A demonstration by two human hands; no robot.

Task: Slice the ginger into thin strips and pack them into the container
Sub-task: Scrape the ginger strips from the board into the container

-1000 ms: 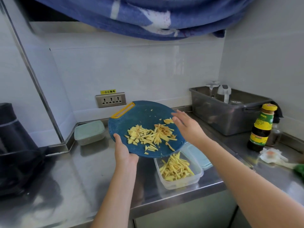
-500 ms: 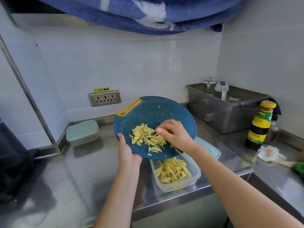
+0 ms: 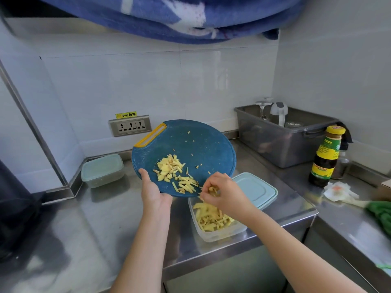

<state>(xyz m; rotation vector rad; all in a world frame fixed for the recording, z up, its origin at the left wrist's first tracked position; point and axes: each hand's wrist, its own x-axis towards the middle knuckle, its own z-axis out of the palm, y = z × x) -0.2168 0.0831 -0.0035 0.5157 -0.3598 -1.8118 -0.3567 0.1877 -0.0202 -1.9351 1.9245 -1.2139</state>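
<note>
Blue cutting board (image 3: 196,144) tilted, ginger strips (image 3: 172,171) on it; left hand (image 3: 155,194) grip holds its lower edge. Right hand (image 3: 225,194) grip pinches strips over clear container (image 3: 218,235), hiding its far rim. Pale lid (image 3: 257,189) just behind; sauce bottle (image 3: 325,159), grey tub (image 3: 281,146) on worktop (image 3: 105,218).

This was a kitchen. A stainless steel counter (image 3: 101,229) stood against white wall tiles (image 3: 148,81), and on it were a sauce bottle (image 3: 326,157) and a grey tub (image 3: 283,144) with a glass (image 3: 263,106). Cut ginger (image 3: 169,166) lay on a blue cutting board (image 3: 201,144).
</note>
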